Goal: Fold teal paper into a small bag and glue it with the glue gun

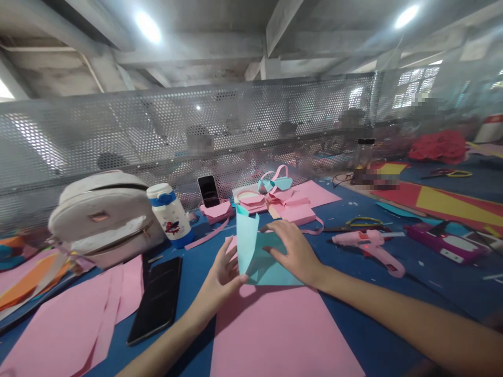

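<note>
A light blue sheet of paper (271,267) lies over the far part of a large pink sheet (275,330), its left part folded upward. My left hand (228,272) is at the left edge of the blue paper, fingers apart, the thumb touching its lower left corner. Curved over the right part of the blue paper is my right hand (293,251), with its fingers spread and resting on or just above it. Behind the hands are pink paper pieces (294,209) and a folded blue piece with a pink strip (275,183).
Left: a black phone (157,301), pink sheets (70,324), a white backpack (106,220) and a bottle (170,217). Right: a pink glue gun (369,246) with its cord, yellow-handled scissors (363,222) and a purple device (446,243). A perforated metal screen (243,125) stands behind.
</note>
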`<state>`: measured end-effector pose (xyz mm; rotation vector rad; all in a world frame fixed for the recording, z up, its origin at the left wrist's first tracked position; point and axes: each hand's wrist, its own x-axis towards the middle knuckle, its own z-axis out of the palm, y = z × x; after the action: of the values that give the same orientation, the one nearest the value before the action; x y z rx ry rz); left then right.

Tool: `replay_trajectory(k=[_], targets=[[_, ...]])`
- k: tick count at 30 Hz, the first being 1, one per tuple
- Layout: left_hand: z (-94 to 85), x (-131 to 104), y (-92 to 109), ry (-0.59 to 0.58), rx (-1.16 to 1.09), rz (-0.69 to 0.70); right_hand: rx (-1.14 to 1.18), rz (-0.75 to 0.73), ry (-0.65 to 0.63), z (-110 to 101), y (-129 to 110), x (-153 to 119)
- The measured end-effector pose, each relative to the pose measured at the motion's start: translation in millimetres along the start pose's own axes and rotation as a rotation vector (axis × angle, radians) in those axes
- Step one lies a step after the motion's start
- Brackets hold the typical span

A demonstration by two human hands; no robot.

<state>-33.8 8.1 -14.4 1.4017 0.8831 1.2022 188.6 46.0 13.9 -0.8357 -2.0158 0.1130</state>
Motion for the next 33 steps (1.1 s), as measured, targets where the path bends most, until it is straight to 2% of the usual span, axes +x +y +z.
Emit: replay_trajectory(k=[4,8,12,16,22,25,28,30,31,33], targets=[[-7.6,3,-7,0.02,0.041,0.007,-0.02,0.015,-0.08,3,5,1],[-9.6,3,-5,0.014,0.084,0.014,-0.016,-0.038,-0.186,5,2,-2],[-3.4,-1,0,-0.025,0.135,0.029,0.005,-0.109,-0.301,6,-5,-7],[6.6,-8,6,-0.059,0.205,0.06,0.043,-0.211,-0.477,4,-18,-11],[5.5,-3,19,0.042,0.252,0.061,0.097,-0.251,-0.598,-6,-38,-11],[1.2,1,26,0.043,0.227,0.046,0.207,-0.23,-0.539,-18,-42,-3],[-1.1,4,30,0.006,0.183,0.032,0.274,-0.122,-0.297,-37,-39,11],[-1.5,4,32,-0.01,0.162,0.025,0.213,-0.091,-0.143,-48,-34,21],[-1.5,4,33,-0.015,0.156,0.021,0.163,-0.097,-0.115,-52,-30,26],[-1.0,4,33,-0.023,0.149,0.016,0.073,-0.09,-0.187,-57,-22,35]])
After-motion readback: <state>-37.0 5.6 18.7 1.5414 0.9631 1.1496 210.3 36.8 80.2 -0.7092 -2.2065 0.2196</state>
